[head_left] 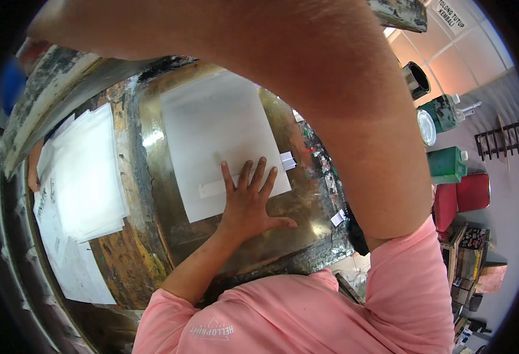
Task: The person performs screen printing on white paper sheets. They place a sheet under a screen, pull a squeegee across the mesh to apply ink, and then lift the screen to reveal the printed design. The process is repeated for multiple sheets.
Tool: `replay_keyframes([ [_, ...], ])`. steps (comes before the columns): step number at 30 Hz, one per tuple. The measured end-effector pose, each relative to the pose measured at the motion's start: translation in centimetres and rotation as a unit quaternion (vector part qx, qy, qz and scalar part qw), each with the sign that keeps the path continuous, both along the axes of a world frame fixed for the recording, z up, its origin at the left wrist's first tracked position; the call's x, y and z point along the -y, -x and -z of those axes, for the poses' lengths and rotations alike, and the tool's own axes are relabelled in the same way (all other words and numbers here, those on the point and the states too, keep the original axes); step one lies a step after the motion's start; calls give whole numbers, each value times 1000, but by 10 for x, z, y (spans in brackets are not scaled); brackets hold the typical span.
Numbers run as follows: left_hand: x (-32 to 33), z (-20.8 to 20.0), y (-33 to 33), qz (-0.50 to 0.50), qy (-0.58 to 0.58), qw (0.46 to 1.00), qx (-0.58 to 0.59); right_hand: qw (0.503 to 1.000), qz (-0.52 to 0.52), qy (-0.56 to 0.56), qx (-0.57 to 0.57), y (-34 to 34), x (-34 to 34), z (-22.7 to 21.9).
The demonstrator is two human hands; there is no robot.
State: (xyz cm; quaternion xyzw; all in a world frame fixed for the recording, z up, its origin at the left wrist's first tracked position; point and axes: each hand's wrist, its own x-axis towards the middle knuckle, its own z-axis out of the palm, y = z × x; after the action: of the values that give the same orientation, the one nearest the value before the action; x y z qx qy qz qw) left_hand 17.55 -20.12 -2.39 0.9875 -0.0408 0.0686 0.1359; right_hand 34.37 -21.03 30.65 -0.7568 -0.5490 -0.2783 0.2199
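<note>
The left hand (245, 203) lies flat, palm down, fingers (268, 183) splayed toward twelve and one o'clock, thumb (282, 222) stretched toward three. Its bare left forearm (203, 265) comes in from seven o'clock. The raised right arm (357, 112) sweeps from four o'clock over twelve toward ten.

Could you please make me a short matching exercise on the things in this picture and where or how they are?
Column A
1. Bare left hand
2. Loose pile of white paper sheets
3. Red, chair-like object
4. Pale rectangular sheet

Column B
a. In the right part, just below a green plastic container with a white cap
b. Partly covered by the hand
c. Palm down, fingers spread
d. In the left part, overlapping unevenly

Pairs: 1-c, 2-d, 3-a, 4-b
</note>
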Motion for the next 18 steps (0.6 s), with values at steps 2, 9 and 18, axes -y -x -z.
replay_keyframes([
  [2, 5, 5, 0, 0, 0, 998, 67, 1000, 3, 3, 2, 5, 1, -4],
  [9, -57, -100, 48, -285, 235, 910, 188, 999, 18, -33, -2, 34, -1, 8],
  [18, -107, -60, 181, -387, 304, 862, 120, 945, -28, 291, -147, 107, 100, 194],
])
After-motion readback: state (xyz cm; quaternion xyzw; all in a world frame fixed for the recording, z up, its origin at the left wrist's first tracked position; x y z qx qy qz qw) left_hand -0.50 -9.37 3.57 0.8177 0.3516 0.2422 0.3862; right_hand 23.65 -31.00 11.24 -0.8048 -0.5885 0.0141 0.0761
